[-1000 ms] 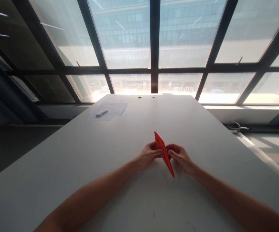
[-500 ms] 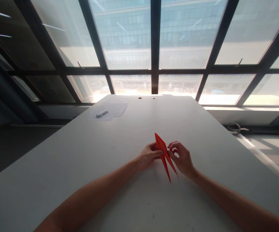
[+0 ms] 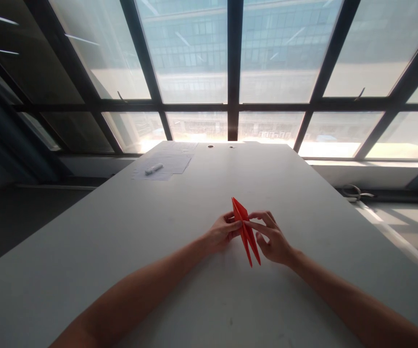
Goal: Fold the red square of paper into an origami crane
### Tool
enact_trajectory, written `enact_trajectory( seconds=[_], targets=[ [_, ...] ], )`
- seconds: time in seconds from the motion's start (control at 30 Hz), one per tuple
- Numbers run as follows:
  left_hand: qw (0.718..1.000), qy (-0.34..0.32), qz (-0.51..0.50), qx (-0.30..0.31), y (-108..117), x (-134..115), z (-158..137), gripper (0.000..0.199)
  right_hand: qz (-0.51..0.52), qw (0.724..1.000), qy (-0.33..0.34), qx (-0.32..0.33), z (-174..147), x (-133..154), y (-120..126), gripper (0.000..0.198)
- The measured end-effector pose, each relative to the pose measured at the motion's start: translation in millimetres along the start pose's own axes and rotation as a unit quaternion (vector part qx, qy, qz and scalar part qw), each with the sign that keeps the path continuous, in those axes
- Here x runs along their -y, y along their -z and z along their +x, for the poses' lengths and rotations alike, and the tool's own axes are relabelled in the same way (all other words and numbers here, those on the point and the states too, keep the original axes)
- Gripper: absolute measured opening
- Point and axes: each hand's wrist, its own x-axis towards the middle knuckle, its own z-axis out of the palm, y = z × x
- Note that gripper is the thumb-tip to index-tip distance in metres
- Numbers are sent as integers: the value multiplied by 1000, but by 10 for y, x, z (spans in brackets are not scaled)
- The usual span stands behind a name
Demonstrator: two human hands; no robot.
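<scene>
Pinches folded red paper (image 3: 240,208) between thumb and fingers of left hand (image 3: 220,233), apparently to steady it above the worktop (image 3: 180,212), well short of the far edge; lays fingertips of half-open right hand (image 3: 273,243) at the paper's middle, seemingly guiding without gripping.

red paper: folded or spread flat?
Folded: the red paper is a narrow shape with two slim points, apart at the near end, held in the left hand.

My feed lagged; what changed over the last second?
The red paper has parted into two points at its lower end. The right hand has shifted, one finger now stretched onto it. The left hand still holds it; the white tube and sheets stayed put.
</scene>
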Motion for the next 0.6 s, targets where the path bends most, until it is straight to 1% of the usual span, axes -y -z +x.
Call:
enact_trajectory(
  seconds=[0.1, 0.2, 0.37, 0.5, 0.6],
  targets=[
    [1000, 11, -11, 6, 10, -8, -2, 41, -21, 1000, 8, 9, 4, -14, 11, 50],
    [999, 22, -16, 18, 19, -4, -6, 44, -37, 999, 24, 8, -5, -46, 19, 45],
    [998, 38, -8, 49, 33, 10, -12, 48, -54, 997, 46, -24, -30, -91, 15, 38],
    [998, 40, 2, 53, 19, 9, -25, 50, -40, 997, 45, -49, -42, -84, 2, 33],
    [998, 40, 7, 56, 2, 6, -35, 47, -27, 997, 47, -56, -38, -62, -6, 31]
  ],
)
